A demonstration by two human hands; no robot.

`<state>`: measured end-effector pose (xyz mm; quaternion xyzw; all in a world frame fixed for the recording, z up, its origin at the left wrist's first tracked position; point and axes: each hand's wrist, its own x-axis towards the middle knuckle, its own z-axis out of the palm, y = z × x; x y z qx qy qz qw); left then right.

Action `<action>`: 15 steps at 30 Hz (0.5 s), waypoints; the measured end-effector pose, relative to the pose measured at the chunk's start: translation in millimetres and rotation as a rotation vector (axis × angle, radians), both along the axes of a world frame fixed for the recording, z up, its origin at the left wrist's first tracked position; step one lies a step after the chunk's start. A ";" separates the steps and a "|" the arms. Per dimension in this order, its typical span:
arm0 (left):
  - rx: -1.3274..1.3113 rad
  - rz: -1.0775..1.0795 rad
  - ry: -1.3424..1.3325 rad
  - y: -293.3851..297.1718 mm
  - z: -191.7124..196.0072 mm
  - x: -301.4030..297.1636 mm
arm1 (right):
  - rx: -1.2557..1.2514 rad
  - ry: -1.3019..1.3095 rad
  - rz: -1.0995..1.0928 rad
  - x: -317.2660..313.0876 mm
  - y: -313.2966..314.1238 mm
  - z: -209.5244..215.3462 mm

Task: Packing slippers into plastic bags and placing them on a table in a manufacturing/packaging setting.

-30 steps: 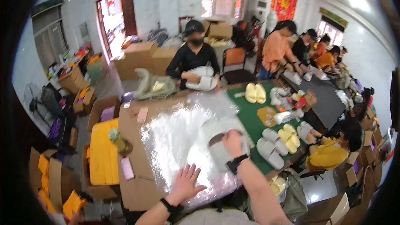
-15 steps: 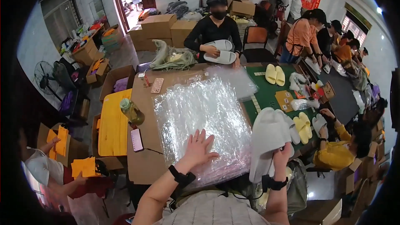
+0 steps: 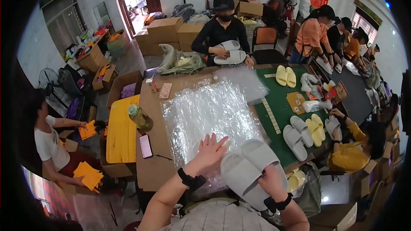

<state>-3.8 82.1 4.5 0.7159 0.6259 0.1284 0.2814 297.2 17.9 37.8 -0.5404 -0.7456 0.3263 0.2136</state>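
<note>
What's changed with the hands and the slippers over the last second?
The right hand brought the pale grey slippers down from over the bubble wrap to its near edge. The left hand stayed flat on the wrap. The table is unchanged.

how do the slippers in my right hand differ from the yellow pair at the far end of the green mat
The pale grey foam slide slippers are held in the right hand, tilted above the table edge; the pale yellow slide slippers lie flat and untouched on the green mat. The grey pair looks larger, being nearer the camera. Both are open-toed slides set side by side as pairs.
</note>
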 end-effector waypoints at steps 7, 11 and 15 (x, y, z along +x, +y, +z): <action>0.204 -0.095 0.069 -21.9 23.1 17.9 | 0.143 -0.021 -0.041 -32.2 14.3 -0.8; 0.361 -0.142 0.072 -27.3 40.9 31.1 | 0.106 -0.026 -0.059 -58.5 31.2 3.7; 0.471 -0.143 0.054 -34.6 60.3 26.5 | 0.206 -0.002 -0.062 -87.2 54.9 -12.9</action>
